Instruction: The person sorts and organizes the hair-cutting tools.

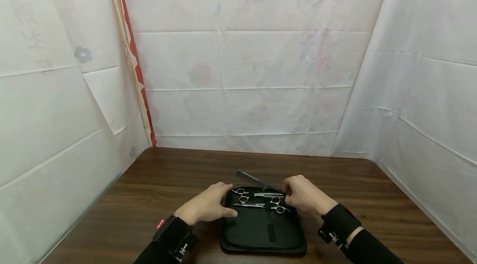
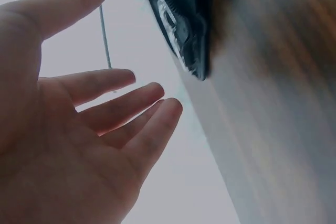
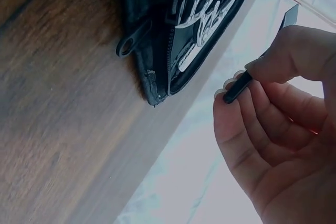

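A black zip case (image 1: 261, 231) lies on the table, with two pairs of silver hair scissors, the upper pair (image 1: 269, 194) and the lower pair (image 1: 249, 205), across its far part. My right hand (image 1: 306, 194) pinches one end of a long, slim, dark tool (image 1: 249, 176) between thumb and fingertips, above the case's far right corner. In the right wrist view the tool's black end (image 3: 239, 87) shows at the fingertips; its exact kind is unclear. My left hand (image 1: 208, 204) hovers by the case's left edge, fingers extended and thumb apart, holding nothing.
The brown wooden table (image 1: 179, 168) extends around the case. White sheets hang as walls, one at the back (image 1: 242, 110) and one on each side. A zipper pull (image 3: 127, 44) sticks out from the case's side.
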Tool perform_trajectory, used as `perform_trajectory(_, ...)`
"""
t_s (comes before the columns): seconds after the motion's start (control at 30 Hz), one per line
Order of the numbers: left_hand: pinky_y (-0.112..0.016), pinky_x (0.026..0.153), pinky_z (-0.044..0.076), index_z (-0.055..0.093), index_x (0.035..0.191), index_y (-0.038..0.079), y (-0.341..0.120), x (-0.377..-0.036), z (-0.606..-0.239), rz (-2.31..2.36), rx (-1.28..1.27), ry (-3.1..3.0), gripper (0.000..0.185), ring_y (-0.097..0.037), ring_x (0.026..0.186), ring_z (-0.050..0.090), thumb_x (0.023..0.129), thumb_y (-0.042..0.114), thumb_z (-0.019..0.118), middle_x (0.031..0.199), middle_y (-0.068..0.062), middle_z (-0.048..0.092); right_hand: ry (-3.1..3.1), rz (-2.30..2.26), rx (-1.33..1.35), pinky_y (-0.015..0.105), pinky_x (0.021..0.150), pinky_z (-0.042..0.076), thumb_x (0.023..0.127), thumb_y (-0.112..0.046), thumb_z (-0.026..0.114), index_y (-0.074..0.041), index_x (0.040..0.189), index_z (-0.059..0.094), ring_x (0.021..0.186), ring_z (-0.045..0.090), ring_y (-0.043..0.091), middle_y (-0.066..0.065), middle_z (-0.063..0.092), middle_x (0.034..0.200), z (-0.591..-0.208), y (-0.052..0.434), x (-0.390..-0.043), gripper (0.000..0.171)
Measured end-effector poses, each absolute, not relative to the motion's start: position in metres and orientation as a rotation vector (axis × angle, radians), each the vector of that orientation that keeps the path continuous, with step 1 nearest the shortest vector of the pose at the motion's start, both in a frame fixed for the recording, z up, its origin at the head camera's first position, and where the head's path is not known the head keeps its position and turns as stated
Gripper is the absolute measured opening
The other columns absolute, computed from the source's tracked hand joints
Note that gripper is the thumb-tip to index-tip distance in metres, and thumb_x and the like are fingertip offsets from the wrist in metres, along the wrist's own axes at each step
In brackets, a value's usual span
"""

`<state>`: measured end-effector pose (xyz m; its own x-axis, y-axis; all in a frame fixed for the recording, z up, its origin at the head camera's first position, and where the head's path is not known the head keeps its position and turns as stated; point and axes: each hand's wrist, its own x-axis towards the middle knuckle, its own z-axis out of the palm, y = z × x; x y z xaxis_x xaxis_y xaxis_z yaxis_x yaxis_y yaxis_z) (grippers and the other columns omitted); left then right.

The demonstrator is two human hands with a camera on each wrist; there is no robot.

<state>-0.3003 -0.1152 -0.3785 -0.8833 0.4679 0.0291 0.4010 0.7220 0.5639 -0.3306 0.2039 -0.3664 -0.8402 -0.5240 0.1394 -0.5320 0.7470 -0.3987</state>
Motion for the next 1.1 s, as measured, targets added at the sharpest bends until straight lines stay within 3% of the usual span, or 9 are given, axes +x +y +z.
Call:
perform_trajectory(0.4, -0.059, 0.108, 0.039, 0.039, 0.156, 0.005, -0.117, -0.303, -0.373, 0.994, 0.679, 2.942, 0.082, -0.039, 0.143, 0.038, 0.09, 0.03, 0.08, 0.154, -0.019, 0.04, -2.903, 0.615, 0.971, 0.031, 0.061, 0.044, 0.086, 0.005, 0.063, -0.005, 0.093, 0.068, 0.065, 0.05, 0.01, -0.004, 0.055, 0.079, -0.368, 0.203, -0.325, 0.013)
perform_trajectory(0.83, -0.05, 0.104, 0.045, 0.056, 0.142, 0.007, -0.105, -0.3, -0.378, 0.984, 1.061, 3.099, 0.064, -0.032, 0.131, 0.048, 0.088, 0.026, 0.083, 0.139, -0.008, 0.053, -2.808, 0.57, 1.086, 0.028, 0.06, 0.04, 0.083, 0.008, 0.063, -0.006, 0.089, 0.066, 0.064, 0.045, 0.007, -0.005, 0.052, 0.078, -0.367, 0.193, -0.322, 0.015)
perform_trajectory(1.1, -0.047, 0.102, 0.047, 0.062, 0.136, 0.01, -0.099, -0.298, -0.378, 0.897, 1.058, 3.099, 0.054, -0.027, 0.127, 0.053, 0.089, 0.027, 0.081, 0.134, -0.005, 0.057, -2.816, 0.573, 1.125, 0.028, 0.063, 0.045, 0.085, 0.007, 0.063, -0.006, 0.093, 0.068, 0.07, 0.049, 0.007, -0.005, 0.055, 0.085, -0.364, 0.187, -0.315, 0.016)
